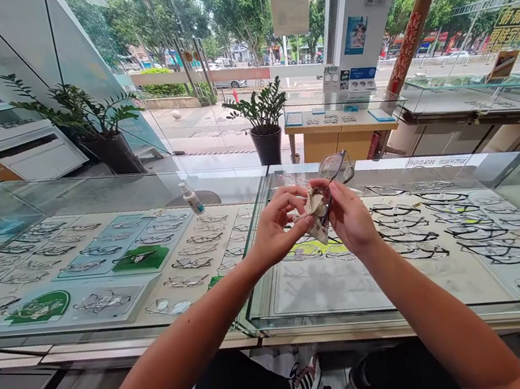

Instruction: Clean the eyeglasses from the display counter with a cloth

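"One pair of glasses, where?"
"Above the counter. Right hand had a narrow grip on it, probably for steadiness."
"Left hand?"
"Narrow grip too, pinching cloth by the lower lens, presumably bracing that side."

clear, glossy glass counter

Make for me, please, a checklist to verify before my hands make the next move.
1. Right hand grips the glasses: ok.
2. Left hand holds the cloth: ok.
3. Whole frame is visible: not ok, fingers and cloth hide part.
4. Lenses are free of smudges: cannot tell, too small.
5. White bottle stands upright, apart from both arms: ok.
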